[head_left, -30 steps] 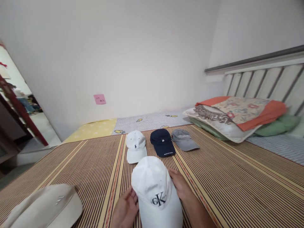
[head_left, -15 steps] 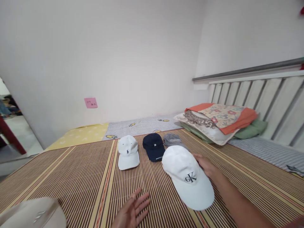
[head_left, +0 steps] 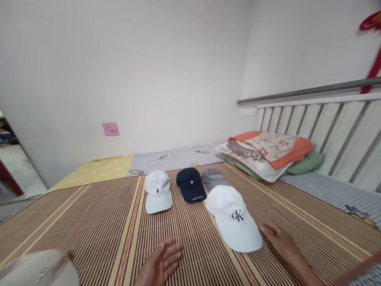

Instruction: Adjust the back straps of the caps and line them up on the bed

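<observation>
A white cap [head_left: 233, 222] with black CK letters rests on the striped mat [head_left: 113, 230], its brim toward me. Just right of that brim is my right hand [head_left: 278, 238], empty and apart from the cap, fingers loosely extended. My left hand [head_left: 162, 262] hovers low in the middle, palm turned inward, fingers spread and holding nothing. Farther back stand a smaller white cap [head_left: 158, 192] with a small dark logo, a navy cap [head_left: 190, 184] and a grey cap [head_left: 214, 178], partly covered by the CK cap. A beige cap [head_left: 38, 270] is cut off at lower left.
Pillows [head_left: 268, 153] with orange and floral cloth lie at the back right, beside a white slatted headboard [head_left: 315, 131] and a grey rail [head_left: 303, 91]. A pink note [head_left: 110, 129] is stuck on the white wall [head_left: 154, 71]. Yellow bedding [head_left: 95, 171] edges the mat.
My right hand has let go of the CK cap and drawn back toward me. The cap now sits on the mat. My left hand stays open, almost unmoved.
</observation>
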Motion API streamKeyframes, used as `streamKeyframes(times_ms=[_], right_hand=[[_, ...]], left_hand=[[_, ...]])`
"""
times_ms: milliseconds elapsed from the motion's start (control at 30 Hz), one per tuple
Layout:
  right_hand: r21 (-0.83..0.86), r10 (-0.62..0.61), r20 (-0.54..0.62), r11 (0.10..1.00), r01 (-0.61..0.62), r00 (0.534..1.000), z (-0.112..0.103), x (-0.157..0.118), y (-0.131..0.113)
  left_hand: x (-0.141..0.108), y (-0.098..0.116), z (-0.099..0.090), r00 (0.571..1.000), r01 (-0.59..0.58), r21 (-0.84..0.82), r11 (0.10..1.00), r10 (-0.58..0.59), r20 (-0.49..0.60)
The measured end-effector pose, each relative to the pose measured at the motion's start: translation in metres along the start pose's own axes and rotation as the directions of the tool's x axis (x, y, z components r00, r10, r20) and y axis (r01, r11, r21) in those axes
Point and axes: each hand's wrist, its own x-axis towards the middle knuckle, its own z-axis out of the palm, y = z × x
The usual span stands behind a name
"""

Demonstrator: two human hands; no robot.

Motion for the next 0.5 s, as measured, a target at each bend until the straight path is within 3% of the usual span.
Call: streamKeyframes(times_ms=[67, 100, 167, 233, 367, 500], right_hand=[[-0.046, -0.014, -0.019, 0.999, 0.013, 1.000, 0.002, -0.028, 0.003], [-0.104, -0.101, -0.059, 0.990, 0.095, 0.993, 0.006, -0.042, 0.003], [-0.189, -0.335, -0.036, 0.927, 0.323, 0.941, 0.021, -0.069, -0.001], [-0.215, -0.503, 0.089, 0.833, 0.509, 0.860, 0.041, -0.088, -0.004], [-0.306, -0.699, 0.185, 0.627, 0.716, 0.691, 0.077, -0.100, 0.005], [-0.390, -0.767, 0.174, 0.522, 0.758, 0.618, 0.092, -0.094, 0.007]], left_hand=[[0.001, 0.003, -0.002, 1.000, 0.029, -0.004, 1.000, -0.029, -0.012], [0.001, 0.003, -0.003, 0.999, 0.042, 0.002, 0.999, -0.042, -0.024], [0.002, 0.003, -0.003, 0.998, 0.052, 0.011, 0.999, -0.051, -0.030], [0.002, 0.002, -0.003, 0.999, 0.035, 0.014, 0.999, -0.035, -0.020], [0.003, 0.001, -0.004, 0.999, 0.046, 0.009, 0.999, -0.046, -0.015], [0.007, 0.002, -0.004, 0.997, 0.069, 0.013, 0.998, -0.068, -0.038]])
